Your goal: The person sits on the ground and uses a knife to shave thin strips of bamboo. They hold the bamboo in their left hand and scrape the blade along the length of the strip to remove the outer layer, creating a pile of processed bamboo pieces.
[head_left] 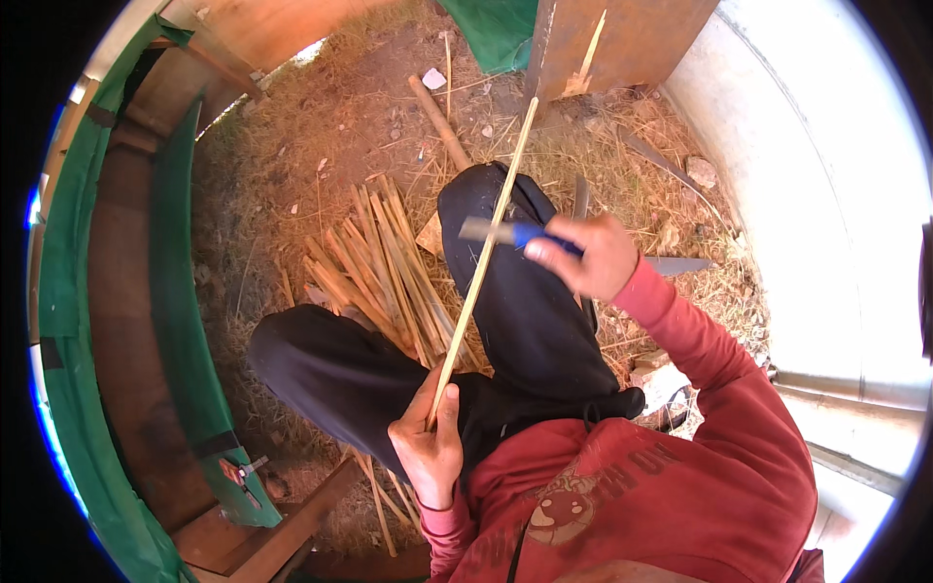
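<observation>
A long, thin, pale strip of wood or bamboo (472, 291) slants up across my lap. My left hand (431, 442) is closed around its near end, thumb along the strip. Its far end points toward an upright brown board (622, 49). My right hand (591, 257) grips the blue handle of a knife (533, 236) over my right thigh. The short, wide blade, slightly blurred, crosses the strip at its upper half; whether the edge bites into it I cannot tell.
Beyond my left knee lies a bundle of split strips (389, 262). A round stick (439, 123) rests on the straw-strewn ground. Partly behind my right hand lies a flat metal blade (680, 264). Green sheeting (175, 262) lines the left; a white wall (807, 175) stands right.
</observation>
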The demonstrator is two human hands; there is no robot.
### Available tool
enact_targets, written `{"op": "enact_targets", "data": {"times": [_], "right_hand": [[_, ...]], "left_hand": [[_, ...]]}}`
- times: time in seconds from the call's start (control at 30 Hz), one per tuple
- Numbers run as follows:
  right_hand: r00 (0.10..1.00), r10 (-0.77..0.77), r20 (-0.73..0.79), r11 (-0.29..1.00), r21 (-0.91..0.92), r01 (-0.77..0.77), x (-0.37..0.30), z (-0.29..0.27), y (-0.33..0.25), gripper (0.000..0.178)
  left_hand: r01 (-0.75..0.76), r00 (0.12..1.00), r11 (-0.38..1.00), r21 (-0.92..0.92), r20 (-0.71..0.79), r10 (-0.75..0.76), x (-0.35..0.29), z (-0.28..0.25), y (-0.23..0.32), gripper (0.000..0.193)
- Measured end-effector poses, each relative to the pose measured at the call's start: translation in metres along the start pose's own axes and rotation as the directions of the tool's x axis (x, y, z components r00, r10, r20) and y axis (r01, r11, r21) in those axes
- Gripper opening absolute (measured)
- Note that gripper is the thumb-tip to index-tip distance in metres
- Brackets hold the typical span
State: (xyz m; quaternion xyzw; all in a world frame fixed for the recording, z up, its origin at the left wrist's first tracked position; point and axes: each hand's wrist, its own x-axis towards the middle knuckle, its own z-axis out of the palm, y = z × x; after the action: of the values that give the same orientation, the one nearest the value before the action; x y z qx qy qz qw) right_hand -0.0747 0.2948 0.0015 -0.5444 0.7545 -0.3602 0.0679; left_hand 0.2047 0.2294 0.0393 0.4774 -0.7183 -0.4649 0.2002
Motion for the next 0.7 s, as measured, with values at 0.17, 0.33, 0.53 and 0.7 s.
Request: {"op": "enact_targets", "data": {"times": [0.17,0.33,0.53,0.7], "right_hand": [[0.972,-0.212,0.104,0.977,0.004,0.212,-0.025,0.011,-0.033,0.032],[0.993,-0.119,0.01,0.992,-0.05,0.12,-0.021,0.016,-0.017,0.036],[0.975,0.056,-0.216,0.972,-0.21,-0.103,0.002,0.009,0.037,0.036],[0.994,-0.1,-0.03,0.994,0.036,0.101,-0.013,0.005,-0.005,0.034]], "left_hand": [[-0.181,0.983,0.979,-0.089,-0.05,0.178,0.002,0.009,-0.011,0.03],[-0.221,0.971,0.974,0.057,-0.083,0.225,0.002,0.017,-0.002,0.029],[-0.118,0.991,0.992,0.035,-0.065,0.12,-0.002,0.012,0.007,0.03],[0.026,0.999,0.999,-0.031,-0.018,-0.026,-0.007,0.006,0.005,0.035]]}}
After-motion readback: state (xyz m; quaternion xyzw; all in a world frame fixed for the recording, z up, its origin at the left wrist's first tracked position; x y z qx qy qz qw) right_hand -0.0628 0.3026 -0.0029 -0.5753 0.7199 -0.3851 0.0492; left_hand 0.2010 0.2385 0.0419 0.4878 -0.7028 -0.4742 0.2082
